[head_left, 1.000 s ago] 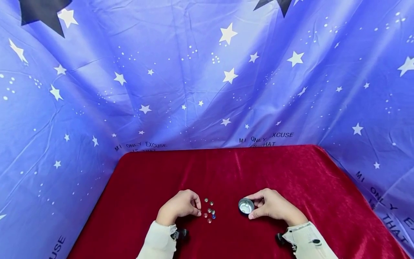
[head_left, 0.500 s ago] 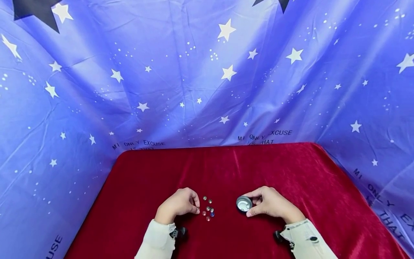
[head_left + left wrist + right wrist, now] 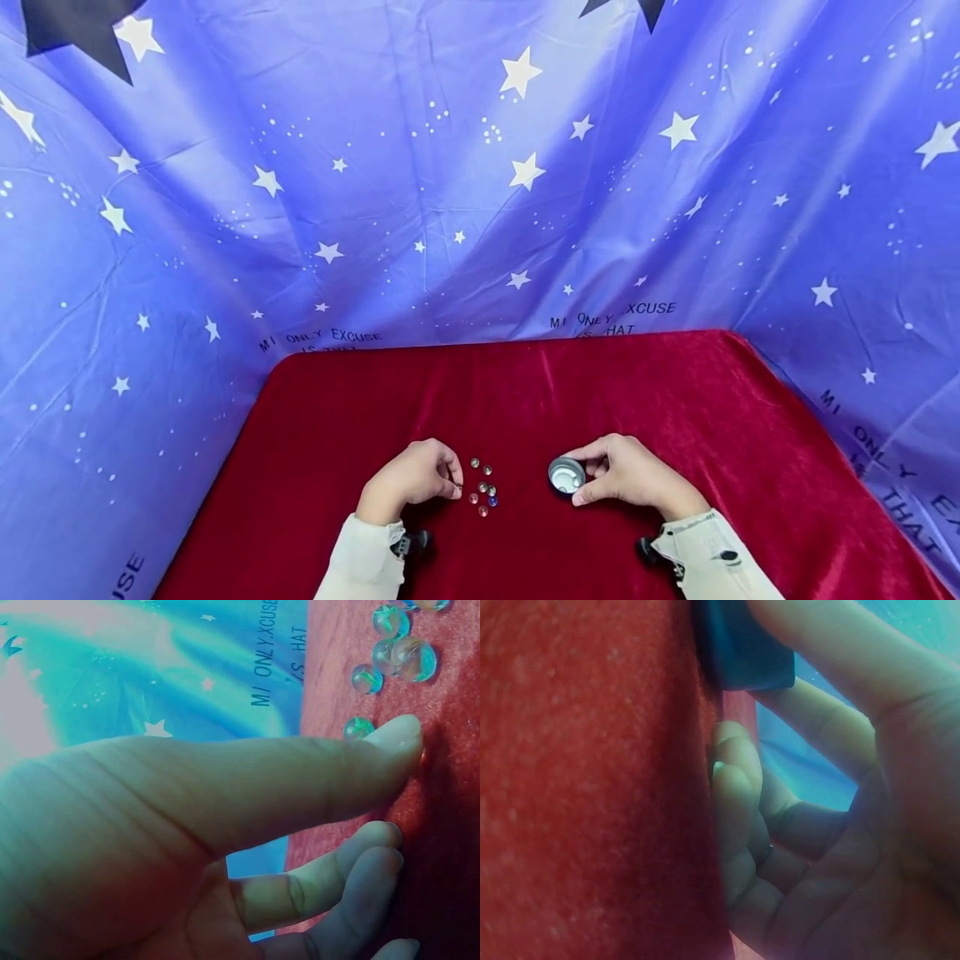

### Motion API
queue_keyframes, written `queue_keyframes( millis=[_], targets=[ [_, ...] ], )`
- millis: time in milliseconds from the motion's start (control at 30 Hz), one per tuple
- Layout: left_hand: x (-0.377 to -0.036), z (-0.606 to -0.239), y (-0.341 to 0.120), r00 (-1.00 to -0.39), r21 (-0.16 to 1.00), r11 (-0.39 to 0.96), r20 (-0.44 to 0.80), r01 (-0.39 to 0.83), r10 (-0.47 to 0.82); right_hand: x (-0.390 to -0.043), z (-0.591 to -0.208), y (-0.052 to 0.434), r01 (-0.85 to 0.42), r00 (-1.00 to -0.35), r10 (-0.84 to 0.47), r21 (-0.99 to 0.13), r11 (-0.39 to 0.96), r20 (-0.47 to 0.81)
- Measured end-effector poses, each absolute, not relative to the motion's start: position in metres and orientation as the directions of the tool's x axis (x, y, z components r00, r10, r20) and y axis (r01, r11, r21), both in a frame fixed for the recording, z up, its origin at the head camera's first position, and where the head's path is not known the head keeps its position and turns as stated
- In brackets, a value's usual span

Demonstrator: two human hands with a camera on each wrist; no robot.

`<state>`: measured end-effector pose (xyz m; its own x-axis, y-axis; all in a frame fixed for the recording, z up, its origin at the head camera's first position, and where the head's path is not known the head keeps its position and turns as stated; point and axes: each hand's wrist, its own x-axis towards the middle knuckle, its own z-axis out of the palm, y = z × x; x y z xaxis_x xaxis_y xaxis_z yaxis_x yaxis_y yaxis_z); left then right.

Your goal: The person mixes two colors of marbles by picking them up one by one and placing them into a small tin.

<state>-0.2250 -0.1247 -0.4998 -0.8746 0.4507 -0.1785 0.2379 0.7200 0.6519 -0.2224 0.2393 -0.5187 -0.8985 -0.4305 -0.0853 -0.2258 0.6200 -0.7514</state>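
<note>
Fingers (image 3: 592, 460) and thumb of the right hand (image 3: 630, 479) pinch the rim of a small metal cup (image 3: 566, 475), apparently empty, standing on the red velvet cloth (image 3: 675, 400). Left hand (image 3: 411, 479), fingers curled, touches the cloth just beside the glass marbles (image 3: 482, 488); whether it pinches one is unclear.

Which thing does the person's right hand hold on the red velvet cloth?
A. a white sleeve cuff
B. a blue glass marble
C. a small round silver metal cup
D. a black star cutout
C: the right hand grips the small round silver metal cup by its rim.
</note>
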Motion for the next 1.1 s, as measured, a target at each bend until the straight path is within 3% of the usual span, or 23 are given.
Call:
queue_keyframes(
  millis=[300, 667, 1100],
  targets=[
    [-0.225, -0.499, -0.121, -0.885, 0.591, 0.737, -0.08, 0.328, 0.458, -0.221, -0.522, 0.24, -0.229, -0.899, -0.429, -0.746, 0.625, -0.083],
    [-0.225, -0.496, -0.108, -0.934, 0.503, 0.795, 0.081, 0.34, 0.348, -0.221, -0.523, 0.239, -0.238, -0.9, -0.43, -0.738, 0.632, -0.078],
    [-0.22, -0.495, -0.084, -0.933, 0.53, 0.768, 0.186, 0.359, 0.309, -0.221, -0.522, 0.24, -0.232, -0.903, -0.423, -0.736, 0.636, -0.081]
  ],
)
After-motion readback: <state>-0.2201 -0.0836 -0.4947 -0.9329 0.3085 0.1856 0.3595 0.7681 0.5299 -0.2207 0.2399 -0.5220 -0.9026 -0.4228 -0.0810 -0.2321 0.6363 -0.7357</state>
